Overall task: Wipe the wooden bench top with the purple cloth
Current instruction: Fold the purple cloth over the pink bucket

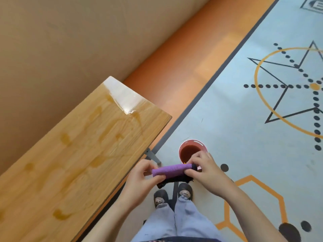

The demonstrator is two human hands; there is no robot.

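Observation:
The wooden bench top (75,154) runs along the left of the view, with brownish wet smears and streaks across it. The purple cloth (170,170) is rolled into a tight cylinder, dark on its underside, and is held in the air to the right of the bench, above the floor. My left hand (145,175) grips its left end and my right hand (204,170) grips its right end. Neither hand touches the bench.
A pink cup (192,151) of brown liquid stands on the patterned floor mat (253,145) just beyond my hands. A tan wall (61,41) lies behind the bench. My slippered feet (172,194) stand below the cloth. A grey bench bracket (153,156) shows under the edge.

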